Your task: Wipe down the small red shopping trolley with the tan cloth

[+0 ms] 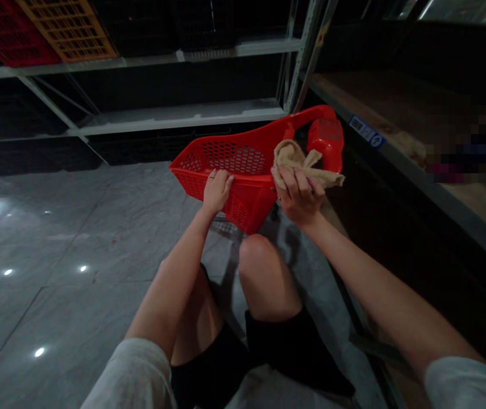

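In front of my knees stands a red plastic shopping cart (pixel 264 207) with perforated basket walls. My left hand (pixel 217 190) is closed over the near rim of its basket, thumb toward the right. A crumpled tan cloth (pixel 289 156) is bunched in my right hand (pixel 298 196), its loose ends sticking out to the right. That hand presses the cloth against the cart near its handle end. Just beyond the cloth, the red handle (pixel 325 136) with a box-shaped part curves up. My palms and the cloth's underside are hidden.
A metal shelving rack (pixel 183 116) runs behind the cart, with a red crate (pixel 12 34) and a yellow crate (pixel 70 28) up on it. To the right is a wooden-topped counter (pixel 379 96) bearing a blue label (pixel 366 130). Grey tiled floor (pixel 55 244) spreads to the left.
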A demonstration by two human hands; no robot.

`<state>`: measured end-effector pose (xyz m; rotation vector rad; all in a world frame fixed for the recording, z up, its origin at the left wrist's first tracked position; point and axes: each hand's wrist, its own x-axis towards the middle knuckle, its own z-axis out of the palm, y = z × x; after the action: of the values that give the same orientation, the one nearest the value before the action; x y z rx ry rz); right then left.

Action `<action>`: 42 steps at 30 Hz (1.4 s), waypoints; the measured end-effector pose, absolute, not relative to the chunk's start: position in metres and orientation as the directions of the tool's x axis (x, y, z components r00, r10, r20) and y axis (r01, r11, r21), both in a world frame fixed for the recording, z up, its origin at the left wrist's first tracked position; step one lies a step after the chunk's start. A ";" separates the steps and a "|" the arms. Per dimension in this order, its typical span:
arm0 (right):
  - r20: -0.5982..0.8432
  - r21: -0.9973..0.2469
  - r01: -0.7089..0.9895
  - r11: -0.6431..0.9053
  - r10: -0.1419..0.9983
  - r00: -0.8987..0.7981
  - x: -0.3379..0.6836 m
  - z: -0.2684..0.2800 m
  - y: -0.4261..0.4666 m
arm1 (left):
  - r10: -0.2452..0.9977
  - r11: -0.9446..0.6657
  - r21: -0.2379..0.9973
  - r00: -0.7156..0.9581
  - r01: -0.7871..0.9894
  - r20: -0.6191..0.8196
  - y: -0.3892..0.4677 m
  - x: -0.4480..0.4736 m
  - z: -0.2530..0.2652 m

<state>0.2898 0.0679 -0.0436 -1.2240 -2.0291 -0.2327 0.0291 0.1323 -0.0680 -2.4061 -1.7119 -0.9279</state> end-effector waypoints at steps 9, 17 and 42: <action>0.646 -0.118 0.877 0.467 0.707 -0.290 0.274 -0.053 0.104 | 0.828 -0.450 0.255 0.293 0.856 0.478 0.147 0.034 -0.069; 0.715 -0.190 0.889 0.418 0.679 -0.166 0.280 -0.067 0.135 | 0.828 -0.486 0.239 0.355 0.841 0.434 0.153 0.037 -0.063; 0.794 -0.564 0.708 0.426 0.514 0.323 0.299 -0.083 0.192 | 0.873 -0.357 0.138 0.277 0.924 0.400 0.171 0.054 -0.054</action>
<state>0.2987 0.1916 -0.0832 -1.2202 -1.3268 -0.1805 0.0536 0.1710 -0.0544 -2.4113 -1.7059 -0.6305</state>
